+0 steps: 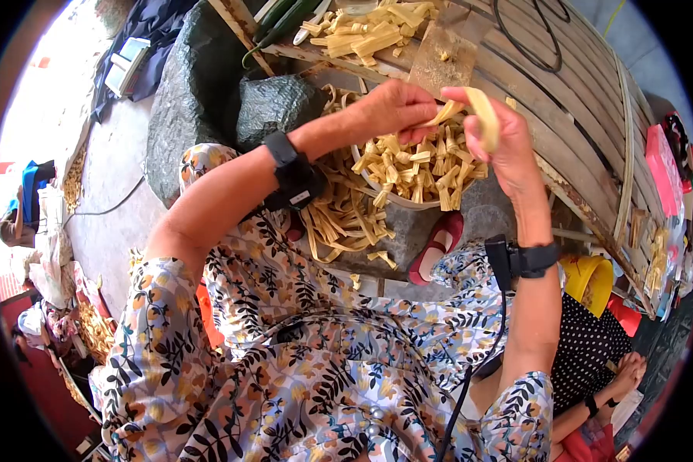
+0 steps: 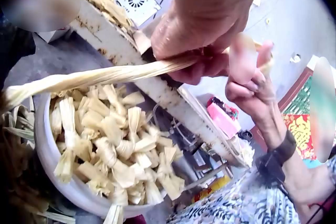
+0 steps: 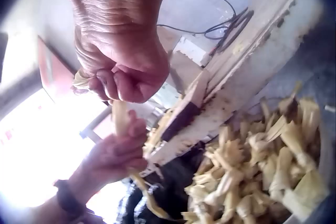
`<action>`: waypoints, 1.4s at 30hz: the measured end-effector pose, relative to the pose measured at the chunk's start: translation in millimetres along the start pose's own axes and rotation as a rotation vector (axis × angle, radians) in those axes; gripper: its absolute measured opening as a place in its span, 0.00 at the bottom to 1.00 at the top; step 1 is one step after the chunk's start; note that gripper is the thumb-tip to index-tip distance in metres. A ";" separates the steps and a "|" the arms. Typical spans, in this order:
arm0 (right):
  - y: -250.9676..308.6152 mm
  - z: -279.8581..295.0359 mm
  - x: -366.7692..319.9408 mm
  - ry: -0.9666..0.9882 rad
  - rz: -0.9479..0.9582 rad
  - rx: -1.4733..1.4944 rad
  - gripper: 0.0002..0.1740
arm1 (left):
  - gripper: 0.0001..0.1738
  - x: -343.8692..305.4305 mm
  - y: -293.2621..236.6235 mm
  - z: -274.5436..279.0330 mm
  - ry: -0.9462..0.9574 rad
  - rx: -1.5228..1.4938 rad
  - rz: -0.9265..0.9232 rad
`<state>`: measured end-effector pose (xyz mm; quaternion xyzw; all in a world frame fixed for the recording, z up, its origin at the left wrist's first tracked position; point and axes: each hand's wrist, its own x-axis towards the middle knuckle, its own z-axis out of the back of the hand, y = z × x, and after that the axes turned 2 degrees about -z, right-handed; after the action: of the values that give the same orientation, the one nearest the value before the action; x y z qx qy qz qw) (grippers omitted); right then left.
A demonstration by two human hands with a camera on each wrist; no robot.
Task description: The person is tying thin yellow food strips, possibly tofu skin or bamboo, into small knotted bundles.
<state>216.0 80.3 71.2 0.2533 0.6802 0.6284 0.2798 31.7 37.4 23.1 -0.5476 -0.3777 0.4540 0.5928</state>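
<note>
A pale yellow strip (image 1: 481,112) runs between both hands above a round tub (image 2: 46,148) of knotted pieces (image 1: 416,165). The left hand (image 1: 396,112) pinches the strip between thumb and fingers. Curled round its other part, the right hand (image 1: 504,142) has a loop of it over the fingers. In the left wrist view a twisted length of the strip (image 2: 94,78) trails from the left hand (image 2: 202,19) across the tub. The right wrist view has the right hand (image 3: 123,56) with fingers folded over the strip, just above the left hand (image 3: 115,155).
A slatted bench (image 1: 570,131) beyond the tub bears a small board (image 1: 443,61), a pile of yellow pieces (image 1: 373,31) and a black cable. Loose strips (image 1: 339,223) lie beside the tub. A dark green sack (image 1: 177,115) stands left; a yellow bucket (image 1: 589,281) is at right.
</note>
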 end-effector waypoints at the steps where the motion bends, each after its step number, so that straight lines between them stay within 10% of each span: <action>1: -4.1 -2.1 5.0 0.019 -0.005 -0.037 0.20 | 0.18 -2.3 -0.9 -5.6 0.064 -0.068 0.093; 3: -13.1 -5.6 10.0 0.045 -0.020 -0.108 0.21 | 0.24 -3.3 5.1 -14.1 0.509 -0.873 0.061; 7: -7.4 -6.2 13.5 0.175 -0.099 -0.162 0.21 | 0.30 -8.7 15.1 -19.0 0.536 -1.050 0.145; 11: -17.4 -9.5 16.8 0.078 0.126 -0.279 0.19 | 0.18 -4.4 26.6 -20.6 0.298 -1.049 0.066; 16: -20.1 -12.5 19.3 -0.432 0.425 -0.924 0.13 | 0.13 1.0 -10.4 -13.3 -0.355 -0.250 -0.032; 22: -15.0 -10.7 21.0 -0.164 -0.143 -0.148 0.13 | 0.12 0.4 -13.5 -8.7 -0.378 0.032 -0.187; 26: -38.0 -2.8 26.0 -0.199 -0.161 -0.264 0.08 | 0.15 -3.9 -18.1 -15.3 -0.353 0.219 -0.163; 28: -51.4 -8.0 28.0 -0.280 0.221 -0.491 0.06 | 0.17 -1.6 -10.6 -16.7 -0.432 0.463 -0.259; 30: -48.2 -15.4 25.5 -0.357 0.421 -0.657 0.05 | 0.14 0.4 -7.8 -15.7 -0.442 0.278 -0.156; 36: -24.7 -1.3 28.0 -0.480 0.221 0.076 0.05 | 0.15 3.7 -13.8 -16.2 -0.295 -0.693 0.219; 42: -19.4 16.8 28.2 -0.508 0.004 0.348 0.08 | 0.17 -1.9 -11.3 -12.4 -0.163 -0.551 0.106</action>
<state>207.6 110.3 49.2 0.4478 0.6855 0.4195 0.3919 44.2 32.0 32.9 -0.6686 -0.5039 0.4073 0.3649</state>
